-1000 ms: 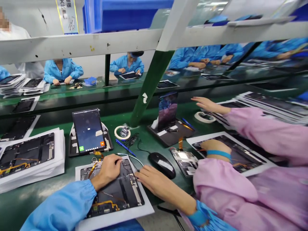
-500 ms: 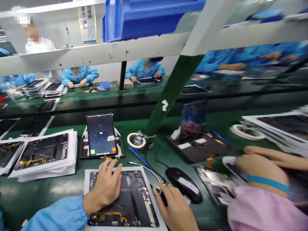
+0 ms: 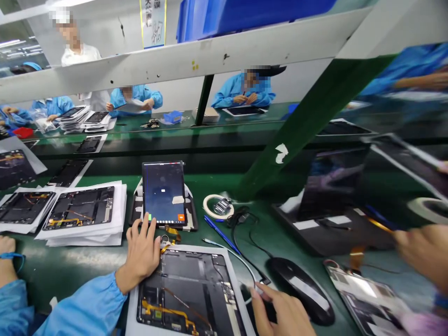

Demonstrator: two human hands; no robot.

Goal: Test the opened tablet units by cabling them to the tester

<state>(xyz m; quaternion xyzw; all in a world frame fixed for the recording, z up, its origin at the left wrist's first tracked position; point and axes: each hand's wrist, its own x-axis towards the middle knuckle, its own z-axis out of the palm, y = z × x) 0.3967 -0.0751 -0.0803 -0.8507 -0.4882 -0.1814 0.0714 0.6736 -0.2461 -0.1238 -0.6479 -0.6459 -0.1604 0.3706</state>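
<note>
1. Left hand [image 3: 140, 254]: fingers spread, fingertips down on the bench, pinching nothing.
2. Right hand [image 3: 280, 312]: thumb and forefinger close together at the end of a thin pale cable [image 3: 238, 261]; whether they grip it is hard to tell.
3. Open tablet housing [image 3: 191, 294]: lies flat on a white sheet, just right of the left hand and left of the right hand. Internal boards and amber flex ribbons are exposed. It likely handles as light, stiff and thin; the outer edges seem the safest hold, as the ribbons look fragile.
4. Lit tablet [image 3: 164, 193]: stands tilted in a black fixture [image 3: 191, 224], just ahead of the left fingertips. The glass is likely slippery and fragile.
5. Tape roll [image 3: 217, 206] and blue-handled screwdriver [image 3: 217, 228]: ahead of the gap between the hands.
6. Black computer mouse [image 3: 301, 289]: just beyond the right hand.
7. Stacked tablet housings [image 3: 82, 210]: left of the left hand, on white sheets.
8. Green bench mat [image 3: 80, 259]: under everything, smooth and faintly glossy.
9. Room: a white shelf beam [image 3: 175, 56] crosses overhead, holding a blue bin [image 3: 252, 11]. Workers in blue smocks [image 3: 243, 91] sit across the line.
</note>
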